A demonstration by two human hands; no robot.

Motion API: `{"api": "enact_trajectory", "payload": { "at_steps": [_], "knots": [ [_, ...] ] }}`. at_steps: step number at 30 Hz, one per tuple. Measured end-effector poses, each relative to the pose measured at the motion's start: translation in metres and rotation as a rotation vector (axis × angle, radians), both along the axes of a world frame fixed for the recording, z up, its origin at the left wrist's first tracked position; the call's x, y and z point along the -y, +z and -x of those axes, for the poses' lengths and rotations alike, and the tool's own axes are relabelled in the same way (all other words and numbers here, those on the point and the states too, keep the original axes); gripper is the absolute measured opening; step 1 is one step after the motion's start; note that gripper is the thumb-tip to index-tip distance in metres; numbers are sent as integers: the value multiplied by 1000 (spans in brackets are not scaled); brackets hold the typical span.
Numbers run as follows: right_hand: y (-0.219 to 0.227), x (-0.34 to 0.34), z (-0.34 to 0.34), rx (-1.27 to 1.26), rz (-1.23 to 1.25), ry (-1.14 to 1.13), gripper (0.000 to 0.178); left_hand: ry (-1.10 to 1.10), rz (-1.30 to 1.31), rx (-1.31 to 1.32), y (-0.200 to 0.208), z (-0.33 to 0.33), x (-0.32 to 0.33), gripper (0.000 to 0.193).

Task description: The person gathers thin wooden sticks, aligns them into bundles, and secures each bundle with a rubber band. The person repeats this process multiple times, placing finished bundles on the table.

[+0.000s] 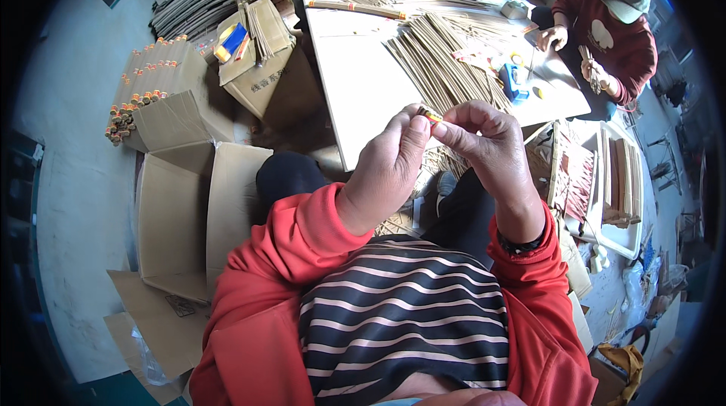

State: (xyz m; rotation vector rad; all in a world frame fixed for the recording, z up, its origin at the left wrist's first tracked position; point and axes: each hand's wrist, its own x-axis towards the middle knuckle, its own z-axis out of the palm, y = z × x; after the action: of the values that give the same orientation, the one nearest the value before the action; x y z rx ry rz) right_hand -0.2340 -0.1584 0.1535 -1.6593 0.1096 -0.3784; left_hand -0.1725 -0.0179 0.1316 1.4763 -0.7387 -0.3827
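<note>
Both hands meet over the near edge of the white table point(344, 96). My left hand point(389, 160) is closed round a bundle of thin brown sticks point(423, 112), seen nearly end-on, with most of its length hidden. Around the bundle's end runs a yellow-and-red paper band point(432, 116). My right hand point(484, 137) pinches at this band with thumb and forefinger, its other fingers curled. Just beyond my hands, many loose brown sticks point(442, 62) lie spread on the table. A blue tape dispenser point(514, 82) stands to their right.
An open cardboard box point(175, 217) stands at my left, with stacked banded bundles point(151, 80) beyond. Another carton point(268, 77) carries a blue-and-yellow item. A co-worker in a cap point(616, 35) holds sticks at the right; another person sits across. A white tray point(631, 236) holds sticks.
</note>
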Motion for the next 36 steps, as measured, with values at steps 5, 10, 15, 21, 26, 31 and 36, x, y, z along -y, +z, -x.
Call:
{"api": "enact_trajectory", "payload": {
  "at_steps": [5, 10, 15, 21, 26, 31, 36],
  "knots": [
    [8, 5, 10, -130, 86, 48, 29, 25, -36, 157, -11, 4, 3, 42],
    [6, 12, 13, -148, -33, 184, 31, -43, -62, 215, -5, 8, 0, 46],
    [3, 28, 12, -111, -206, 480, 28, -228, 53, 117, -7, 8, -1, 50],
    [-4, 27, 15, -79, -197, 458, 28, -337, 153, -15, -7, 9, 0, 64],
    [-2, 30, 15, -50, -67, 453, 28, -391, 143, -176, -6, 11, 0, 73],
    [6, 35, 10, 72, 159, 531, 25, -440, 147, -297, -7, 13, -1, 75],
    [17, 43, 10, 78, 327, 606, 21, -526, 144, -413, -1, 13, -3, 72]
  ]
}}
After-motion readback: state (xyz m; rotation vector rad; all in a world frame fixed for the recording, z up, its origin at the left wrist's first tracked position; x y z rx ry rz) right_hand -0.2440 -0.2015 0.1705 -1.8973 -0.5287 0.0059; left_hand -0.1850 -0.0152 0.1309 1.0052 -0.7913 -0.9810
